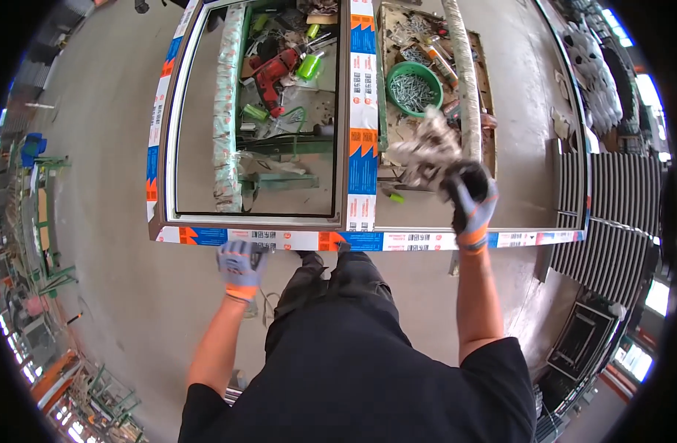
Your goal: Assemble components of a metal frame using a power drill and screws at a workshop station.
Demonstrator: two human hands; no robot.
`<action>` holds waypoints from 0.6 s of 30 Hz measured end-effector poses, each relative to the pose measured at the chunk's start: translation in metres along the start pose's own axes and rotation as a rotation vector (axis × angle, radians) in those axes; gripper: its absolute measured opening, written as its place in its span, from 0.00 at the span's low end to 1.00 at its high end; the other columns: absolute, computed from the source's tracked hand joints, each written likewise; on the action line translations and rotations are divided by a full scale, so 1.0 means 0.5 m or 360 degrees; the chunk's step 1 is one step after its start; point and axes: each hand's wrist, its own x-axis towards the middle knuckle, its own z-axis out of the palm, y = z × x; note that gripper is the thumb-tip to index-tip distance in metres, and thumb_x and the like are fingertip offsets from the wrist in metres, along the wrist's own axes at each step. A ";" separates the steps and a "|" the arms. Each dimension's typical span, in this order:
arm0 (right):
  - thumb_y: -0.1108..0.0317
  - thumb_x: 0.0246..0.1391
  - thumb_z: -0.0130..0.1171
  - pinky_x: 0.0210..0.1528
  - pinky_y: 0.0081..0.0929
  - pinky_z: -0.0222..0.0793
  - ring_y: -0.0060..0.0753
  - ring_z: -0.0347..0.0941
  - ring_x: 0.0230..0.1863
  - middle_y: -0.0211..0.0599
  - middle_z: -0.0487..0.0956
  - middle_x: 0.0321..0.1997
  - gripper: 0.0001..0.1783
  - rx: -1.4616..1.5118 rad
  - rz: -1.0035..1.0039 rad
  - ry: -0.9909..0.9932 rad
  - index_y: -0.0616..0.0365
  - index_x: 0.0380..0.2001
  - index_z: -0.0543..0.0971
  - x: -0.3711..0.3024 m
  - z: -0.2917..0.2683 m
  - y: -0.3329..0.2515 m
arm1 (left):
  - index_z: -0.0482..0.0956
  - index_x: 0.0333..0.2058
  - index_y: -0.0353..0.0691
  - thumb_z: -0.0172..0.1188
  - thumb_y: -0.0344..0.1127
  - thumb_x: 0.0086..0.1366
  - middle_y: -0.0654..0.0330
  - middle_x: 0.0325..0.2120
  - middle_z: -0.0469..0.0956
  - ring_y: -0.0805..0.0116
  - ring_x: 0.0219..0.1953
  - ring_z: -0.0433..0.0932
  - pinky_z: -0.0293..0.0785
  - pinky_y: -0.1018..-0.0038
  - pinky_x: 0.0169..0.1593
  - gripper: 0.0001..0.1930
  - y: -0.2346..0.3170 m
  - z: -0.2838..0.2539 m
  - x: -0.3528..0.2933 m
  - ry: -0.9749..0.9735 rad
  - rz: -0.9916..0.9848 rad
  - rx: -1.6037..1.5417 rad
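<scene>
A window frame wrapped in printed white, blue and orange film lies across in front of me, its left half holding a glass pane. My right hand, in a grey glove with dark palm and orange cuff, is closed on a crumpled brown-and-white rag. The rag is smeared by motion and hangs over the frame's right half. My left hand, gloved the same way, is curled at the frame's near edge, left of my legs. Something dark shows at its fingers, too unclear to name.
Below the frame, a worktable carries a red power drill, a green bowl of screws and loose fasteners. Padded bars run under the frame. Stacked grey profiles lie at the right, and green racks stand far left.
</scene>
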 end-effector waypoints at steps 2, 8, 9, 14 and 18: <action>0.77 0.48 0.60 0.39 0.19 0.69 0.21 0.72 0.34 0.32 0.77 0.32 0.05 -0.0047 -0.0064 -0.0101 0.64 0.30 0.77 -0.080 0.044 0.006 | 0.78 0.39 0.42 0.67 0.40 0.48 0.54 0.39 0.73 0.53 0.44 0.70 0.62 0.57 0.55 0.19 0.067 -0.030 -0.002 0.0237 0.0368 -0.0332; 0.79 0.46 0.56 0.38 0.21 0.69 0.25 0.72 0.35 0.36 0.76 0.33 0.06 0.0155 0.0201 -0.0256 0.66 0.31 0.76 -0.283 0.218 0.020 | 0.65 0.60 0.39 0.68 0.47 0.47 0.44 0.60 0.61 0.43 0.60 0.61 0.56 0.52 0.63 0.42 0.223 -0.035 0.030 0.0556 0.0750 -0.1180; 0.80 0.46 0.56 0.41 0.22 0.69 0.25 0.73 0.36 0.36 0.77 0.34 0.09 0.0093 0.0185 -0.0369 0.67 0.34 0.76 -0.301 0.225 0.026 | 0.61 0.61 0.36 0.68 0.46 0.49 0.41 0.59 0.62 0.39 0.60 0.61 0.60 0.50 0.61 0.43 0.228 -0.006 0.028 0.0460 0.0814 -0.1092; 0.80 0.44 0.61 0.47 0.23 0.71 0.26 0.77 0.42 0.39 0.81 0.41 0.21 -0.0288 -0.0156 -0.0344 0.67 0.46 0.77 -0.320 0.177 0.022 | 0.61 0.58 0.36 0.65 0.36 0.52 0.41 0.53 0.68 0.37 0.51 0.71 0.68 0.50 0.54 0.35 0.151 0.113 -0.011 0.0701 0.0905 -0.1057; 0.77 0.55 0.57 0.49 0.24 0.72 0.27 0.77 0.43 0.41 0.82 0.43 0.16 -0.0633 -0.0049 0.0252 0.68 0.47 0.77 -0.276 0.006 0.151 | 0.70 0.48 0.37 0.57 0.32 0.54 0.46 0.47 0.72 0.44 0.47 0.72 0.70 0.53 0.50 0.21 0.087 0.039 0.014 0.0698 0.0575 -0.0961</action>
